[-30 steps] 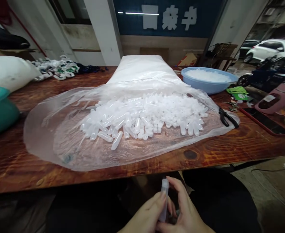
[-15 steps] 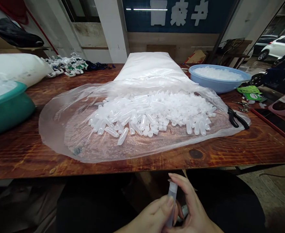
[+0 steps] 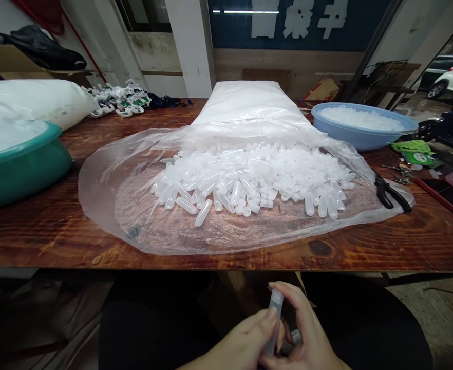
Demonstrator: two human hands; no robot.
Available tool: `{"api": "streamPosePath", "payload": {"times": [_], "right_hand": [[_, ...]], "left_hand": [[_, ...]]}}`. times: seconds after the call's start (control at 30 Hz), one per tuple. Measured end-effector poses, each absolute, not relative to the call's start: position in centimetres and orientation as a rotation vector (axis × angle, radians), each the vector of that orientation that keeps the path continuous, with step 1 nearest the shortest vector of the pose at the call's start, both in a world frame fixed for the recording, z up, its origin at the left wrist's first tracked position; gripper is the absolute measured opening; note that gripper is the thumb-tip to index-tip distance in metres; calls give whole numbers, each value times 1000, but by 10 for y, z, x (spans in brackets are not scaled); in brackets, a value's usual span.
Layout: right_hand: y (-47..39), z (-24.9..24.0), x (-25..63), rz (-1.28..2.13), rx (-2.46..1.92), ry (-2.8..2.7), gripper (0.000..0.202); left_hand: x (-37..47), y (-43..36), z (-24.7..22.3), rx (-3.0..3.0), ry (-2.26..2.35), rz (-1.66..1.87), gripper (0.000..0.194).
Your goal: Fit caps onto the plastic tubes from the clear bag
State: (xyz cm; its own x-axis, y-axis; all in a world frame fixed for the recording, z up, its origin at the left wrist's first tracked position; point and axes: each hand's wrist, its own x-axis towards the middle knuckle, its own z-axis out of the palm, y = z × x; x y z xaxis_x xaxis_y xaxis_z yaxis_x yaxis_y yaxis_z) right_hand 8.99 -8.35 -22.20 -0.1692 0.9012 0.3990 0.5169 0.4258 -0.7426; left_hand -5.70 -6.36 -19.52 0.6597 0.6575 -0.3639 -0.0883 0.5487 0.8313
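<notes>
Below the table's front edge, my left hand (image 3: 245,336) is closed round a small translucent plastic tube (image 3: 273,321), its thumb pressed along the side. The tube stands nearly upright, leaning a little to the right, with a whitish cap on top. My right hand (image 3: 307,326) curls round the same tube from the right, its index fingertip resting on the cap. Another small clear plastic piece (image 3: 296,337) shows by the right hand's curled fingers, partly hidden. On the table a pile of similar tubes and caps (image 3: 249,174) spills from a large clear plastic bag (image 3: 134,216).
A green basin (image 3: 30,164) stands at the left and a blue basin (image 3: 361,133) at the right, both filled with whitish pieces. Black-handled snips (image 3: 392,194) lie on the bag's right edge. A red-edged phone (image 3: 450,198), keys (image 3: 402,173) and a green packet (image 3: 415,152) are farther right.
The view has turned slightly left, so the table's things appear farther right. Both hands keep hold of the tube in nearly the same pose.
</notes>
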Motion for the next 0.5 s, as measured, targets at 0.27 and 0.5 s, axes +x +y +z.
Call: {"api": "streamPosePath", "payload": {"times": [0.27, 0.5], "right_hand": [[-58, -171, 125, 7, -1086, -1966, 33], [49, -115, 109, -5, -1662, -2219, 16]], "left_hand": [[-40, -44, -209, 696, 820, 419, 67], [-60, -32, -175, 806, 651, 221, 68]]}}
